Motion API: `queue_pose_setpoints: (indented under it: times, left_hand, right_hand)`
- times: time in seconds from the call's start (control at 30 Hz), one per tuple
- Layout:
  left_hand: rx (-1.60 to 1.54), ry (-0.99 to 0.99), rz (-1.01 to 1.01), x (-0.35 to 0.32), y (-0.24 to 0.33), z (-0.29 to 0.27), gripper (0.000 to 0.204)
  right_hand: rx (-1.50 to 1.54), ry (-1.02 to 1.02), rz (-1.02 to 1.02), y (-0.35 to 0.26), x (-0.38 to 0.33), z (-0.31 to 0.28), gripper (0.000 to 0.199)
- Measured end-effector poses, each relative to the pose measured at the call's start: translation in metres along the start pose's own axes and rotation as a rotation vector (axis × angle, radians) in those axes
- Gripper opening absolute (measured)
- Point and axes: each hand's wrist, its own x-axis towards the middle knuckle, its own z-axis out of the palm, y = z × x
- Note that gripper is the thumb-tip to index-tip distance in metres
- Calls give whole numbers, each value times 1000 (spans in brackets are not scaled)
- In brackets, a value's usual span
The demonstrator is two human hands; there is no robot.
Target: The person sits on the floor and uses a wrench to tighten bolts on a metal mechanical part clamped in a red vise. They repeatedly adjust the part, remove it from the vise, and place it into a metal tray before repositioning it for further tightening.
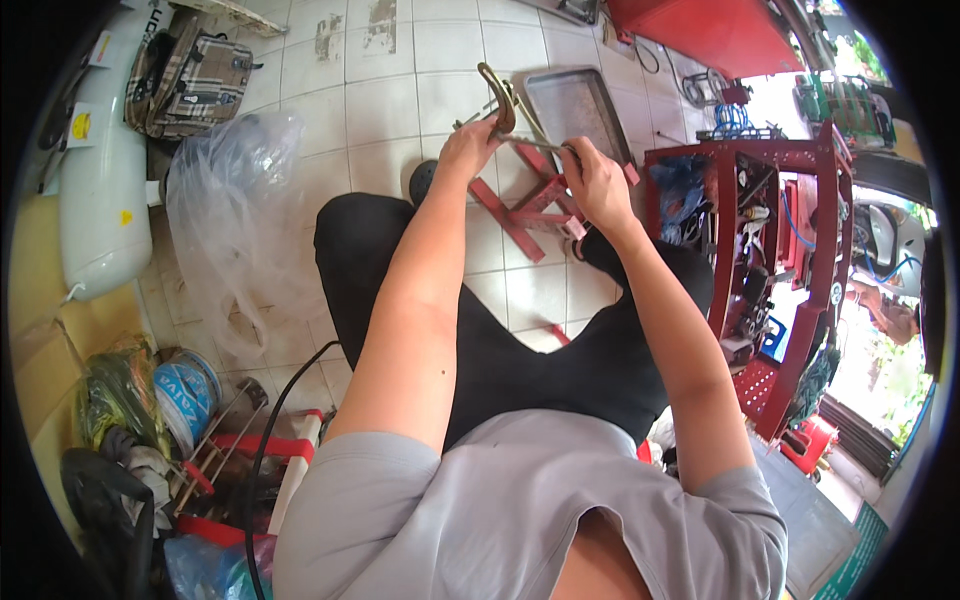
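Out in front of my knees, my left hand (pixel 469 152) is closed around a brass-coloured metal part (pixel 507 108) with a curved, hook-like upper end. To its right, my right hand (pixel 597 185) has its fingers wrapped round the end of a thin metal bar (pixel 538 145). This bar runs across to the left hand; whether it is one piece with the curved part I cannot tell. Below both hands a low red metal stand (pixel 520 218) rests on the floor, partly hidden by my right hand. The fingertips of both hands are mostly hidden.
Behind the stand lies a grey metal tray (pixel 578 100). A red shelf rack (pixel 735 290) with tools stands on the right. On the left are a clear plastic bag (pixel 235 215), a checked bag (pixel 205 82) and a white cylinder (pixel 103 200). A black cable (pixel 262 465) runs past my left side.
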Motion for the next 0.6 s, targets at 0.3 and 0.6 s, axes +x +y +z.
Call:
queue_pose_setpoints:
  times: [0.3, 0.6]
  left_hand:
    - [63, -109, -72, -6, 9, -1, 33]
    - [54, -96, -77, -8, 2, 2, 31]
  right_hand:
    - [-120, 94, -28, -4, -22, 22, 13]
    - [-148, 135, 107, -2, -15, 24, 14]
